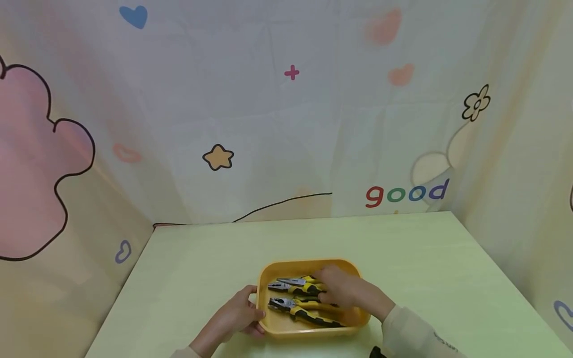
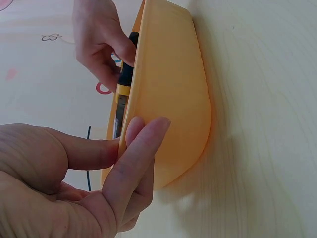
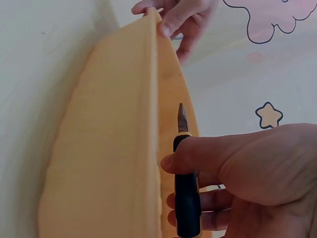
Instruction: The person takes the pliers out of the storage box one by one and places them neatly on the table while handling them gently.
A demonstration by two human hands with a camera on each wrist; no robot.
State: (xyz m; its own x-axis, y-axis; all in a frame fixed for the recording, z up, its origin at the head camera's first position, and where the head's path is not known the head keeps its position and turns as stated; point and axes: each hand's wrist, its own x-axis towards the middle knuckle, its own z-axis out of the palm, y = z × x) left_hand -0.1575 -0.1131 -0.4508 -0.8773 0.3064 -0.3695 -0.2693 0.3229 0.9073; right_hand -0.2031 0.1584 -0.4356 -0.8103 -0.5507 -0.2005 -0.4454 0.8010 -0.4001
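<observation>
My left hand (image 1: 237,314) pinches the left rim of a yellow plastic tray (image 1: 304,333); in the left wrist view the thumb is inside the rim and the fingers outside. Several pliers with black and yellow handles lie in the tray, their metal jaws toward the left. Long-nose pliers (image 1: 293,282) lie uppermost near the far side, over another pair (image 1: 279,287). Nearer the front rests a blunt-nosed pair of combination pliers (image 1: 309,315). My right hand (image 1: 342,288) reaches over the tray's right side and grips the long-nose pliers' handles (image 3: 187,203), partly hiding them.
The tray stands on a pale green-looking tabletop (image 1: 201,258). A printed cloth (image 1: 268,114) with hearts, a star and the word "good" hangs behind and at both sides. A small black object (image 1: 377,352) shows at the bottom edge beside the right sleeve (image 1: 414,333).
</observation>
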